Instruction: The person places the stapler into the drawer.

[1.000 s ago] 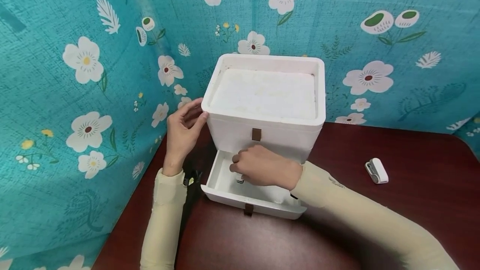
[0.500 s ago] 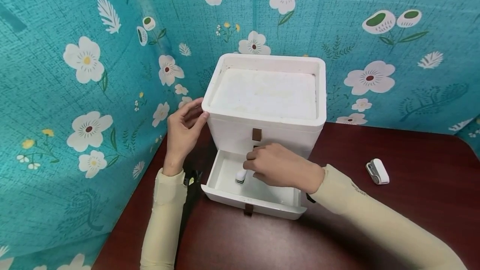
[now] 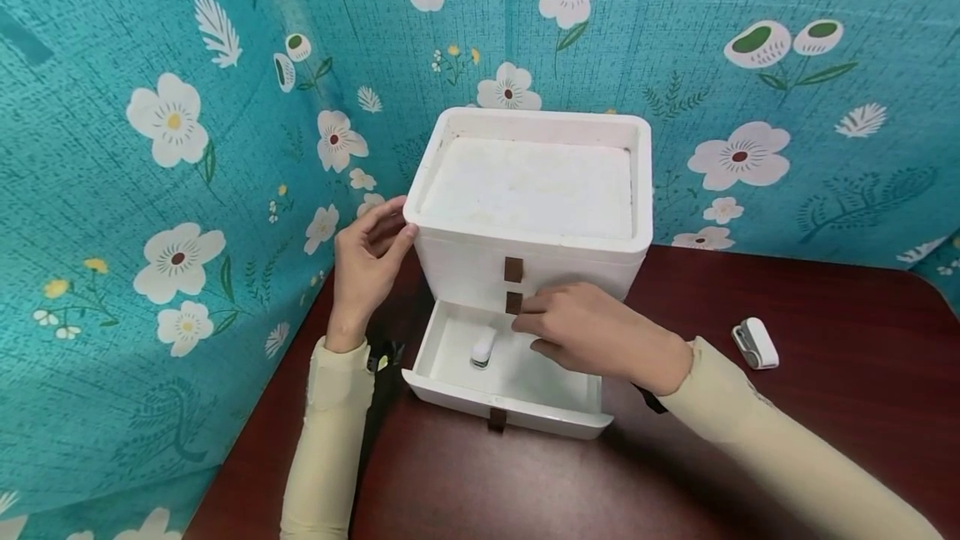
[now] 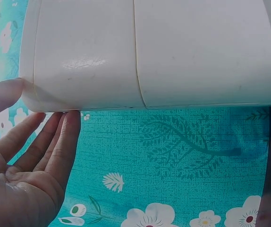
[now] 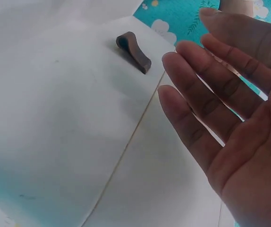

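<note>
A white drawer box (image 3: 536, 244) stands on the table with its lower drawer (image 3: 450, 386) pulled out. Inside that drawer lies a small white object with a metallic end (image 3: 482, 350). My left hand (image 3: 367, 261) grips the box's upper left corner, thumb at the front and fingers along the side; the left wrist view shows those fingertips (image 4: 70, 118) against the wall. Over the drawer's right half hovers my right hand (image 3: 592, 332), fingers loosely bent, holding nothing. Near its fingertips is a brown pull tab (image 3: 513, 302), also visible in the right wrist view.
On the right of the dark red table (image 3: 825, 407) lies a small white and grey clip-like object (image 3: 754, 343). Another brown tab (image 3: 513, 269) sits higher on the box, and one more on the drawer front (image 3: 497, 418). Flowered teal cloth (image 3: 247, 148) hangs behind and to the left.
My right hand has let go of the small white object, leaving it in the drawer, and moved up and to the right. The left hand has stayed on the box corner.
</note>
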Tool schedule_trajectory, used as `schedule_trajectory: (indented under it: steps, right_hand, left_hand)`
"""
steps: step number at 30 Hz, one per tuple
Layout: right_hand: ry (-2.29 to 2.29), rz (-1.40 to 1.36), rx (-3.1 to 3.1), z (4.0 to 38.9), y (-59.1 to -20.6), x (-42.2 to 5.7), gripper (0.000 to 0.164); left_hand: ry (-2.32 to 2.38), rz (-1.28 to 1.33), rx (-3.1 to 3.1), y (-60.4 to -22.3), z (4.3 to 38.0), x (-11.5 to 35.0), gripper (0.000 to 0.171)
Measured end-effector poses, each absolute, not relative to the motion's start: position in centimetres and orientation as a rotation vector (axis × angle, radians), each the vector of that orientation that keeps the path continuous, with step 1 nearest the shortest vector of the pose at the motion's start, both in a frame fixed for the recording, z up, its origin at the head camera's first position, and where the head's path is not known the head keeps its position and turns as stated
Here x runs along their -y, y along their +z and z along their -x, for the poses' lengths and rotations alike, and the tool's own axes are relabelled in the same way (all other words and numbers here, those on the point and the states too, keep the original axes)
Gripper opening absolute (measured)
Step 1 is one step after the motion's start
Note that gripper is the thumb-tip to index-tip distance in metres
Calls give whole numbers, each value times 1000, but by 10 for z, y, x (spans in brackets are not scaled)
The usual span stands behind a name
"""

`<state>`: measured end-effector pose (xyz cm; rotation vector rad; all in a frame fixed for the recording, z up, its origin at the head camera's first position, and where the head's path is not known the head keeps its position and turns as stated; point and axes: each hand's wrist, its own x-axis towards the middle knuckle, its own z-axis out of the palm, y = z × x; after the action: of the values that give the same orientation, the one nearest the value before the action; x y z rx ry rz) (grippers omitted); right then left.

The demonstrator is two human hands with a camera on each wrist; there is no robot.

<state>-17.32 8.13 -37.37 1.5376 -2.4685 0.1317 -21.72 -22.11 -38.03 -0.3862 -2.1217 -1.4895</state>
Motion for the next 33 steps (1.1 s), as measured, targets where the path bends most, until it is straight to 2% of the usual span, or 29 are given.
schedule_trajectory:
  steps: [33]
  right_hand:
    - [309,-1213,2596,159,-379,-161,36]
  left_hand:
    - [-1490,388,2115,-382,217,221,42]
